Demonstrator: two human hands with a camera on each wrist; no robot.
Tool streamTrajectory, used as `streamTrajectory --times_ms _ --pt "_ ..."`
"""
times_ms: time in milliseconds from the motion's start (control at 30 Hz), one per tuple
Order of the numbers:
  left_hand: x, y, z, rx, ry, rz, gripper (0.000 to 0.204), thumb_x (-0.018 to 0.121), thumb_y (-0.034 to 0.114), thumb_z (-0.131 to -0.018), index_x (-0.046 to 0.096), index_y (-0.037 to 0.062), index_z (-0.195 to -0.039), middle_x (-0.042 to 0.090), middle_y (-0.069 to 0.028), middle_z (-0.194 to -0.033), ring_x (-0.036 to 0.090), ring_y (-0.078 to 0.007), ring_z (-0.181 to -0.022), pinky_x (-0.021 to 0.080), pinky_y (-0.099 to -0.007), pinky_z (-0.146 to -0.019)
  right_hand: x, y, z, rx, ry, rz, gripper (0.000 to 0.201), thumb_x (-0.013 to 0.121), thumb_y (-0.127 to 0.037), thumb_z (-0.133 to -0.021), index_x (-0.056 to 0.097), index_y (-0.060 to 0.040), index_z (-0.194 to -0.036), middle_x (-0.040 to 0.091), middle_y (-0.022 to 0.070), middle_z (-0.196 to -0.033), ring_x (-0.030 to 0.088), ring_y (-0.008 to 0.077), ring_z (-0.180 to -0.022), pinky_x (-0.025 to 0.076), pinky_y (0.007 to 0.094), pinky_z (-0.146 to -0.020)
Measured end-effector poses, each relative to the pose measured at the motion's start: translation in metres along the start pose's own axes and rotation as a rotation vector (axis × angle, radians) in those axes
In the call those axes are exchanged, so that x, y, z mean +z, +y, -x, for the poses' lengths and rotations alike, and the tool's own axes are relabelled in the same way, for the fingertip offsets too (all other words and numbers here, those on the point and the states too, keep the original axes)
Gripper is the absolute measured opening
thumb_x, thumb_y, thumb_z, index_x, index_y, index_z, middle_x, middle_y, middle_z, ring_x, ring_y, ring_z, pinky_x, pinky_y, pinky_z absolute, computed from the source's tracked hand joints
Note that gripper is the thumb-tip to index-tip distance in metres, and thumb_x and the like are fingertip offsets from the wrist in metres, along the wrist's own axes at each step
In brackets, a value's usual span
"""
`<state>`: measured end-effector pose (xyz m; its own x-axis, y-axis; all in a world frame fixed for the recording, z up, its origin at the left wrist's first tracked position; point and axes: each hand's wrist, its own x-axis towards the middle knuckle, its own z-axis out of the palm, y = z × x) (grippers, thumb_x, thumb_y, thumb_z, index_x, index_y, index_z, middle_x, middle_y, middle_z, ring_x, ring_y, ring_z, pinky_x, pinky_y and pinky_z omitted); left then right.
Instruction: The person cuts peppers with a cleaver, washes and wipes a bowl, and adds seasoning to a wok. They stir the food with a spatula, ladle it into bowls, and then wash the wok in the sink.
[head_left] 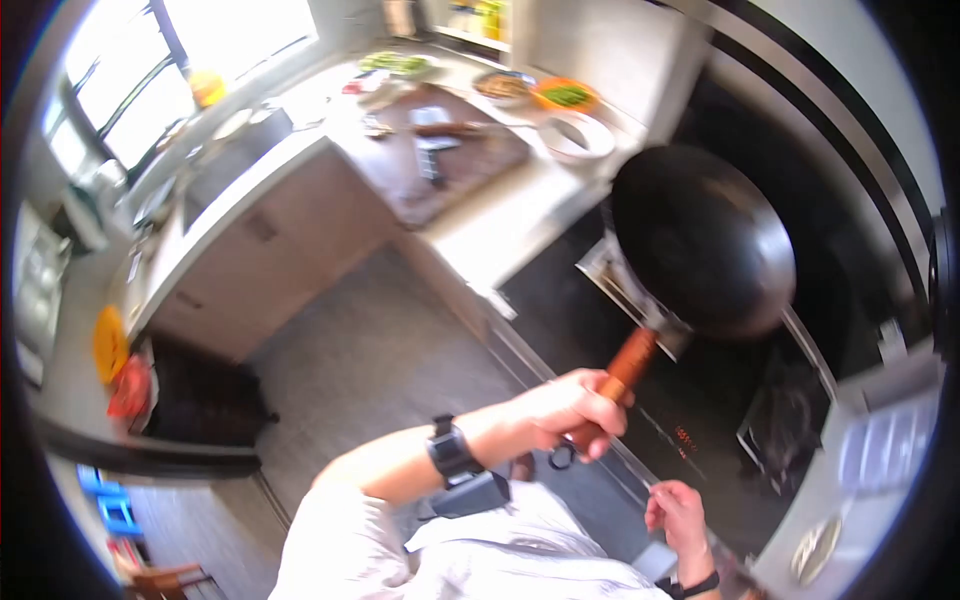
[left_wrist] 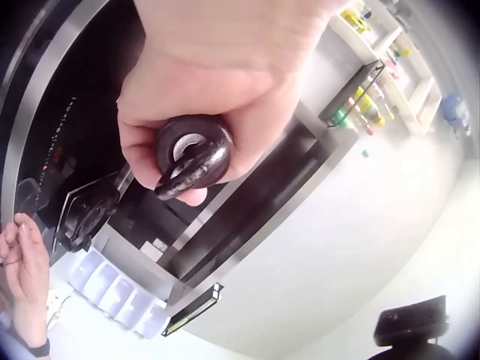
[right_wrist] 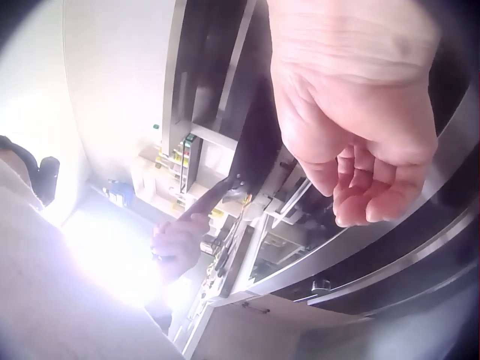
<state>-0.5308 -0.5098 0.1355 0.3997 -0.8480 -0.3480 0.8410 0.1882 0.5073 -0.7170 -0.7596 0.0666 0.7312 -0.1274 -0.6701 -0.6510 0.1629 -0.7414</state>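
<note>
A dark round-bottomed wok (head_left: pixel 700 240) is held tilted over the far part of the black glass stove (head_left: pixel 555 280), its rounded surface toward the camera. My left hand (head_left: pixel 572 412) grips its reddish-brown wooden handle (head_left: pixel 632 362), fingers wrapped around. The handle's dark end cap with a hanging ring (left_wrist: pixel 193 156) pokes out of that fist in the left wrist view. Low over the stove's front edge is my right hand (head_left: pixel 682 518), with nothing in it. In the right wrist view its fingers (right_wrist: pixel 375 199) hang loosely curled.
A burner with a pan support (head_left: pixel 785 430) lies on the right of the stove. White compartment box (head_left: pixel 885 450) stands beyond it. Back on the counter are a cutting board (head_left: pixel 490 155) with a knife, a white bowl (head_left: pixel 578 150), an orange bowl (head_left: pixel 545 90) of greens and a vegetable plate (head_left: pixel 395 66).
</note>
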Motion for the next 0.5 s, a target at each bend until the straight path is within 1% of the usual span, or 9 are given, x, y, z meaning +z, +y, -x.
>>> streamTrajectory --times_ms 67,167,200,233,267,333,400,500 --pt "-0.013 0.008 0.015 0.027 -0.046 -0.004 0.035 0.062 -0.002 -0.064 0.040 0.0016 -0.092 0.052 -0.0069 -0.060 0.055 -0.0165 -0.040 0.044 -0.0266 -0.034 0.028 -0.016 -0.013 -0.004 -0.073 0.037 0.012 0.053 -0.010 -0.087 0.056 0.0009 -0.090 0.058 0.0071 -0.064 0.055 0.0150 -0.048 0.046 0.0256 -0.041" --pt "-0.037 0.010 0.043 0.101 -0.122 0.011 0.036 0.062 0.000 -0.064 0.039 0.0021 -0.092 0.051 -0.0067 -0.061 0.054 -0.0161 -0.039 0.044 -0.0248 -0.034 0.063 -0.034 -0.036 0.090 -0.233 0.130 0.012 0.052 -0.010 -0.087 0.057 0.0007 -0.090 0.060 0.0070 -0.067 0.059 0.0131 -0.052 0.049 0.0244 -0.044" --pt "-0.046 0.015 0.057 0.120 -0.143 0.025 0.037 0.062 0.001 -0.064 0.039 0.0022 -0.092 0.051 -0.0065 -0.061 0.054 -0.0156 -0.039 0.044 -0.0241 -0.034 0.078 -0.040 -0.044 0.090 -0.248 0.151 0.012 0.052 -0.010 -0.087 0.057 0.0007 -0.090 0.060 0.0070 -0.067 0.059 0.0131 -0.052 0.049 0.0244 -0.044" --pt "-0.050 0.026 0.074 0.133 -0.126 -0.025 0.038 0.064 0.004 -0.063 0.039 0.0020 -0.092 0.051 -0.0061 -0.062 0.053 -0.0144 -0.039 0.043 -0.0230 -0.034 0.092 -0.046 -0.053 0.090 -0.296 0.174 0.012 0.053 -0.010 -0.087 0.057 0.0009 -0.091 0.060 0.0070 -0.068 0.059 0.0128 -0.052 0.049 0.0240 -0.045" --pt "-0.057 0.035 0.092 0.153 -0.117 -0.022 0.038 0.064 0.004 -0.063 0.039 0.0020 -0.092 0.051 -0.0061 -0.062 0.053 -0.0144 -0.039 0.043 -0.0230 -0.034 0.109 -0.053 -0.061 0.089 -0.343 0.193 0.012 0.054 -0.010 -0.087 0.057 0.0010 -0.092 0.061 0.0070 -0.068 0.059 0.0124 -0.053 0.049 0.0237 -0.046" --pt "-0.079 0.050 0.126 0.216 -0.162 -0.014 0.044 0.066 0.010 -0.064 0.040 0.0005 -0.098 0.050 -0.0044 -0.064 0.051 -0.0114 -0.040 0.042 -0.0199 -0.034 0.149 -0.074 -0.074 0.069 -0.397 0.217 0.013 0.055 -0.010 -0.087 0.058 0.0011 -0.092 0.061 0.0066 -0.068 0.059 0.0116 -0.053 0.049 0.0226 -0.047" --pt "-0.109 0.061 0.160 0.259 -0.150 -0.026 0.043 0.065 0.010 -0.065 0.040 -0.0005 -0.099 0.050 -0.0048 -0.065 0.051 -0.0112 -0.040 0.043 -0.0209 -0.036 0.193 -0.088 -0.090 0.061 -0.436 0.312 0.012 0.055 -0.010 -0.087 0.058 0.0007 -0.092 0.061 0.0061 -0.068 0.058 0.0112 -0.052 0.048 0.0217 -0.047" --pt "-0.150 0.094 0.236 0.345 -0.033 -0.044 0.042 0.064 0.008 -0.065 0.040 -0.0013 -0.098 0.049 -0.0049 -0.065 0.049 -0.0114 -0.042 0.045 -0.0226 -0.039 0.274 -0.104 -0.115 0.040 -0.500 0.411 0.012 0.055 -0.010 -0.087 0.059 0.0001 -0.091 0.060 0.0051 -0.067 0.058 0.0107 -0.054 0.048 0.0213 -0.048"
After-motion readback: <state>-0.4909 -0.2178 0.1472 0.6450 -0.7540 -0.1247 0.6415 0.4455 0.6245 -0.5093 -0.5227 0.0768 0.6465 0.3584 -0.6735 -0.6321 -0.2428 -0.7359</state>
